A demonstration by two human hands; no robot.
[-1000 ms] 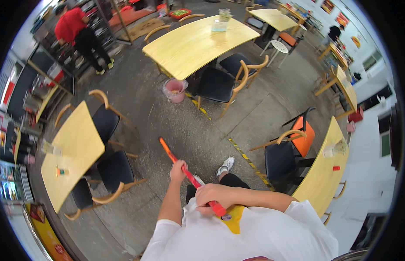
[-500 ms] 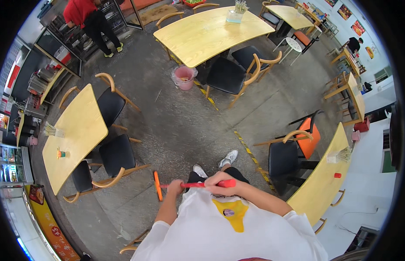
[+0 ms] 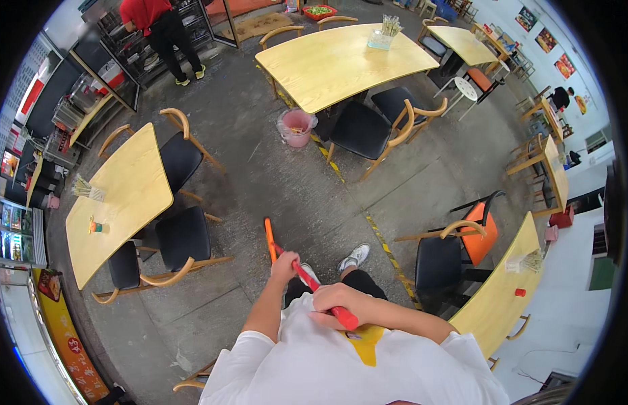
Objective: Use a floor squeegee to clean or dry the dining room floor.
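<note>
My left hand (image 3: pixel 284 267) is closed around a red pole (image 3: pixel 305 276), a little way behind its orange bar-shaped head (image 3: pixel 269 236). Nearer my body, my right hand (image 3: pixel 333 299) wraps the same pole close to its thick red end, which rests in front of my white shirt. From that end the pole slants forward and left. The narrow head appears at floor level; whether it is a broom or a squeegee I cannot tell. My shoes (image 3: pixel 354 257) stand just right of the head, one partly hidden by the pole and hand.
At the left is a wooden table (image 3: pixel 125 182) with black chairs (image 3: pixel 183 236). Ahead, a pink bin (image 3: pixel 297 129) stands beside a larger table (image 3: pixel 334 64). Another table (image 3: pixel 493 290) and an orange chair (image 3: pixel 478 226) are at the right. A person in red (image 3: pixel 162 34) stands far left.
The orange head has swung forward and to the right across the floor. The pole has turned from nearly crosswise to a forward slant, and my right hand has come lower. Both hands kept their grip.
</note>
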